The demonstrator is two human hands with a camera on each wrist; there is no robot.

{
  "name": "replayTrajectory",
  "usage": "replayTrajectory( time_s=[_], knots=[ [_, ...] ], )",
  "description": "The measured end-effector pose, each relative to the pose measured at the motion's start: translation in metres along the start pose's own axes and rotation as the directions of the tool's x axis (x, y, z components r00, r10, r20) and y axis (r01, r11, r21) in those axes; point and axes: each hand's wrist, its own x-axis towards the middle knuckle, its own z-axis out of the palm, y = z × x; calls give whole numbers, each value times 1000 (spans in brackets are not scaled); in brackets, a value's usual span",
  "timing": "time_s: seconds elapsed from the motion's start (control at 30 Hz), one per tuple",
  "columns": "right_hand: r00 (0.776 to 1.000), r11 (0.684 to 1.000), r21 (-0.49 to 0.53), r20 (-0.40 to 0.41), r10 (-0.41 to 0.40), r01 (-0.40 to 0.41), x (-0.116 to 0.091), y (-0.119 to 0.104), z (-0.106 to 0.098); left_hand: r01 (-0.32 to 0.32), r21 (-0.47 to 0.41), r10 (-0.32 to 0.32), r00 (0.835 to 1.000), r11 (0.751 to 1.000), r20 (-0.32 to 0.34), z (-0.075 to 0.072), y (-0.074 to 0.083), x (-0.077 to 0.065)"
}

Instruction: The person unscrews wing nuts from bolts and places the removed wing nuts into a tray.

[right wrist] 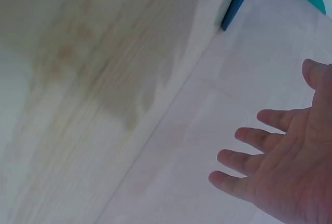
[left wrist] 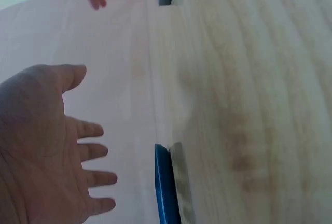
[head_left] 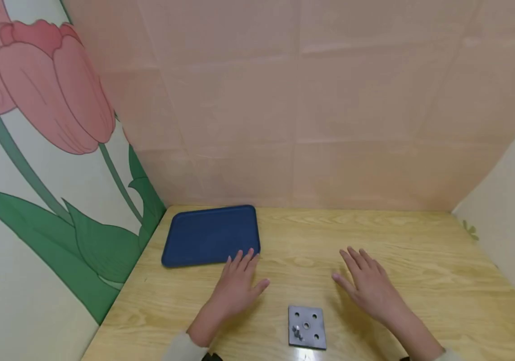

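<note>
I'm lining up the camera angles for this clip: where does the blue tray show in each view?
Head: the blue tray lies left of centre, below mid-height.
Left wrist: the blue tray shows edge-on at the bottom, about centre, cut off by the frame.
Right wrist: the blue tray shows edge-on at the top, right of centre, cut off.
Shared landmark: the wooden tabletop.

Tray (head_left: 208,233) at far L of desk (head_left: 429,281), near the back wall (head_left: 311,110). Plate (head_left: 307,338) near edge, approx ctr, well apart from tray, to its R & nearer. Pins (head_left: 296,331) on plate, near-L corner. L grip (head_left: 235,293) L of plate, just before tray's near-R corner; R grip (head_left: 370,291) R of plate. Side panels (head_left: 505,210) L & R.
</note>
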Motion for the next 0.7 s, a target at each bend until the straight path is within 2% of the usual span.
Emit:
replayTrajectory(
  time_s=[0.13, 0.27, 0.37, 0.53, 0.7],
  knots=[
    [1000, 1000, 11, 9, -16, 16, -6, -6, 3, -80, 14, 79, 996, 997, 44, 4, 6, -3],
    [999, 999, 19, 13, -40, 39, -13, -11, 8, -177, 23, 175, 981, 984, 83, 12, 9, -6],
    [998, 998, 20, 18, -55, 55, -17, -16, 13, -224, 23, 220, 971, 974, 96, 17, 12, -8],
    [997, 998, 36, 46, -59, 57, -24, -22, 19, -267, 21, 263, 956, 963, 127, 22, 15, -11],
    [994, 996, 70, 92, -66, 59, -31, -27, 21, -281, 27, 271, 945, 959, 185, 26, 20, -15]
  ],
)
